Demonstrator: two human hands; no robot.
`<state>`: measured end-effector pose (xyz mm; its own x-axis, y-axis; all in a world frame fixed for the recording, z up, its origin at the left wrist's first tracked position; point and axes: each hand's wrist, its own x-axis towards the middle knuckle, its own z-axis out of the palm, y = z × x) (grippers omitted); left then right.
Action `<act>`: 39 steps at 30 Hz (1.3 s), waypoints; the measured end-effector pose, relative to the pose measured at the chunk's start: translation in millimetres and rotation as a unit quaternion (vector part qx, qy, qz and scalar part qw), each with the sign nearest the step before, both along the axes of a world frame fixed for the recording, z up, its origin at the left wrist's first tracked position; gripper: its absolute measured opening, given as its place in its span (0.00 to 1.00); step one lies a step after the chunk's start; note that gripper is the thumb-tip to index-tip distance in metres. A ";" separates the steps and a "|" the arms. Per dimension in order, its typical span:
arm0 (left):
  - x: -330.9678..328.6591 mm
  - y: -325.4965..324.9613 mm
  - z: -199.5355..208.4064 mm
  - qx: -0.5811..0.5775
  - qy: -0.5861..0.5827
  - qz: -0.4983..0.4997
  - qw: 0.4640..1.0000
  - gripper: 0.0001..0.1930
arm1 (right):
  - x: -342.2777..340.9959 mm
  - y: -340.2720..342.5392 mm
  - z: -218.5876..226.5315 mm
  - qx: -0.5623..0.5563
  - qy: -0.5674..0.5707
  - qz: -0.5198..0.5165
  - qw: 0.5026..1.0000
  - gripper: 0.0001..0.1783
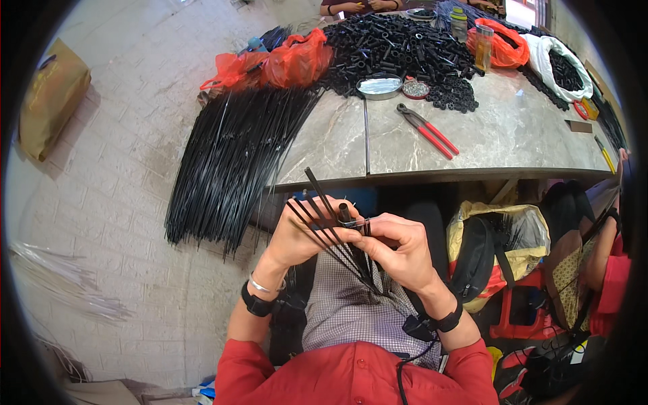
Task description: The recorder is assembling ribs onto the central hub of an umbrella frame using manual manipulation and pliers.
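In front of my lap, both hands are close together around a small bunch of thin black rods. My left hand (300,233) is closed on the black rods (316,226), which fan up and left from it and run down toward my lap. Between the hands a short black tube (345,213) stands upright, with something thin and shiny beside it. The fingers of my right hand (403,251) pinch at this tube's right side, touching the left fingertips. Exactly what lies inside the pinch is partly hidden.
A large bundle of black rods (236,162) overhangs the table's left end. On the stone-look table (526,135) are red-handled pincers (428,131), a heap of black tubular fittings (398,50), a metal dish (379,88) and red bags (297,59). Another person sits at right.
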<state>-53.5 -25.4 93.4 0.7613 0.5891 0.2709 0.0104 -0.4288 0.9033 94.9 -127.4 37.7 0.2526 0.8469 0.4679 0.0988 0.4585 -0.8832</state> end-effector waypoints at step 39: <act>-1.8 3.5 -20.5 -0.146 -0.057 -0.030 0.987 0.19 | -0.4 4.5 -1.2 -0.076 0.121 0.032 0.989 0.04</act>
<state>-55.3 -21.9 72.9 0.7719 0.6091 0.1821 -0.1161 -0.1465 0.9824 94.5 -122.8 36.6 0.2856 0.9205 0.2665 -0.1492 0.3174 -0.9365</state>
